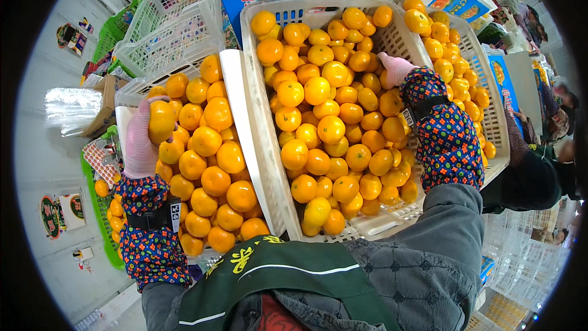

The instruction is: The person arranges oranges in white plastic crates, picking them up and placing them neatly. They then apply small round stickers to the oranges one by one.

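Note:
My left hand (pixel 143 140), in a pink knit glove, grips an orange citrus fruit (pixel 161 122) over the left side of a lined crate (pixel 243 138) of similar fruit. My right hand (pixel 396 70), gloved the same way, is in the upper right part of the middle white plastic crate (pixel 271 147), beside citrus fruits (pixel 359 61). Its fingertips are partly hidden, so whether it holds a fruit cannot be told. Floral sleeve covers are on both forearms, each with a black strap.
Another fruit crate (pixel 498 133) stands at the right, and a green basket (pixel 94 211) with fruit at the far left. Empty-looking white crates (pixel 172 32) are stacked at upper left, near a cardboard box (pixel 108 105). Blue printed cartons (pixel 239 7) stand behind. A co-worker's dark sleeve (pixel 528 184) is at the right.

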### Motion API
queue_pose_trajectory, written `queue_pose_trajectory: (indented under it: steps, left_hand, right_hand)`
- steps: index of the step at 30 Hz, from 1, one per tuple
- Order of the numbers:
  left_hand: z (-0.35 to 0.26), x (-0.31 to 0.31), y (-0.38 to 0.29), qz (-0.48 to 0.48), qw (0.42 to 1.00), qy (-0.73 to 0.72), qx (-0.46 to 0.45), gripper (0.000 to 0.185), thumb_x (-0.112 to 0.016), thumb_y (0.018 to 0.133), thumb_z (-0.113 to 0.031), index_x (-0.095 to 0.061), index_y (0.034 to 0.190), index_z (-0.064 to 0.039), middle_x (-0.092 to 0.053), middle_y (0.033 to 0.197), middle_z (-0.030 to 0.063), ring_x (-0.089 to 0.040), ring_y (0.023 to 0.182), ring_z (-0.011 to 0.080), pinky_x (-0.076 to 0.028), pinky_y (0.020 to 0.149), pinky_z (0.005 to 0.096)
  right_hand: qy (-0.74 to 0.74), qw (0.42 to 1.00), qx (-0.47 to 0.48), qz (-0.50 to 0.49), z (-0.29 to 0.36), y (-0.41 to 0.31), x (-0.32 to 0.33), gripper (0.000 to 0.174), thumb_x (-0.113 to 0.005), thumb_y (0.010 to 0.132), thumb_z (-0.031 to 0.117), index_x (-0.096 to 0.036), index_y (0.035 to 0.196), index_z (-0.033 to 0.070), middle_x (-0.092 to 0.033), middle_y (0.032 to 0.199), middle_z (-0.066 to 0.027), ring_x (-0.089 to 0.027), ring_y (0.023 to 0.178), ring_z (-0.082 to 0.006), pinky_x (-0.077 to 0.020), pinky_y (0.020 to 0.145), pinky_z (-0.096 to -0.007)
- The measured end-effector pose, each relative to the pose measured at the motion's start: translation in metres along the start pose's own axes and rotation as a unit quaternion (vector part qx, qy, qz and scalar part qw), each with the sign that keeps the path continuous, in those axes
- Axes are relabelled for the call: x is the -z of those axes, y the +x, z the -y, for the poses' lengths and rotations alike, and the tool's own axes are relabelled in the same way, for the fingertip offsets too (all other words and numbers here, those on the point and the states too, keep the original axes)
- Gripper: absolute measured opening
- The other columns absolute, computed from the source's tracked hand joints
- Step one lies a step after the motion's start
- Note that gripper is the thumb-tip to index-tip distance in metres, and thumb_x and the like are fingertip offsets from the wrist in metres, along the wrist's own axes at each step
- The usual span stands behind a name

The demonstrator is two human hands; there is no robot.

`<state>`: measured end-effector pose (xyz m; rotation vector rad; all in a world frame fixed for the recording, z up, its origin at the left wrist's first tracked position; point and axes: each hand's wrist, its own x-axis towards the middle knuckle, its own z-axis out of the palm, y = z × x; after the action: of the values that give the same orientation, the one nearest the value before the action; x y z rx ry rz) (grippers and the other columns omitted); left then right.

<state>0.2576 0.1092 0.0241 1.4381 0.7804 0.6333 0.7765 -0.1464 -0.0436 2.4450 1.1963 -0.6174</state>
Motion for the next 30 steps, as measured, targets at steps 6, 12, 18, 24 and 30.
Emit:
queue_pose_trajectory:
  steps: [6,12,18,24,30]
  left_hand:
    - [0.001,0.019,-0.021,-0.001,1.000,0.021,0.004,0.056,-0.044,0.106,-0.051,-0.059,0.125,-0.001,-0.065,0.094,0.0041,-0.065,0.076,0.0123,-0.048,0.058,0.0225]
    - [0.019,0.061,-0.036,-0.017,0.992,-0.107,0.059,0.050,-0.042,0.108,-0.043,-0.056,0.134,-0.004,-0.068,0.108,0.0061,-0.067,0.090,0.0169,-0.053,0.074,0.0292]
    - [0.018,0.080,-0.016,0.051,0.991,-0.123,-0.019,0.052,-0.062,0.100,-0.022,-0.047,0.144,0.003,-0.058,0.138,0.0117,-0.057,0.126,0.0218,-0.044,0.110,0.0352]
    - [0.041,0.073,0.056,0.060,0.924,0.365,-0.091,0.057,-0.077,0.084,-0.038,-0.062,0.121,0.003,-0.068,0.117,0.0200,-0.065,0.110,0.0290,-0.050,0.099,0.0368]
    - [0.066,0.044,0.059,0.182,0.858,0.460,-0.136,0.047,-0.074,0.086,-0.036,-0.068,0.121,-0.005,-0.068,0.113,0.0213,-0.064,0.110,0.0367,-0.050,0.097,0.0407]
  right_hand:
    - [-0.020,0.996,-0.040,-0.074,0.013,-0.014,0.002,0.065,-0.071,0.087,0.026,-0.048,0.143,0.001,-0.066,0.125,-0.0254,-0.064,0.117,-0.0371,-0.0533,0.096,-0.0454]
    - [0.771,0.632,0.046,-0.063,-0.005,-0.054,0.012,0.036,-0.065,0.095,0.035,-0.067,0.116,0.006,-0.074,0.101,-0.0079,-0.071,0.083,-0.0205,-0.0542,0.056,-0.0340]
    - [0.695,0.655,0.295,0.013,0.126,-0.112,0.061,0.062,-0.071,0.090,0.038,-0.054,0.137,0.002,-0.067,0.118,-0.0086,-0.067,0.094,-0.0169,-0.0529,0.072,-0.0266]
    - [0.563,0.717,0.410,0.021,0.281,-0.096,0.120,0.052,-0.074,0.089,0.028,-0.058,0.129,-0.001,-0.066,0.105,-0.0055,-0.062,0.086,-0.0117,-0.0500,0.071,-0.0240]
    - [0.531,0.728,0.433,0.026,0.386,-0.041,0.138,0.056,-0.081,0.085,0.033,-0.063,0.125,-0.002,-0.068,0.103,-0.0056,-0.065,0.085,-0.0135,-0.0521,0.073,-0.0255]
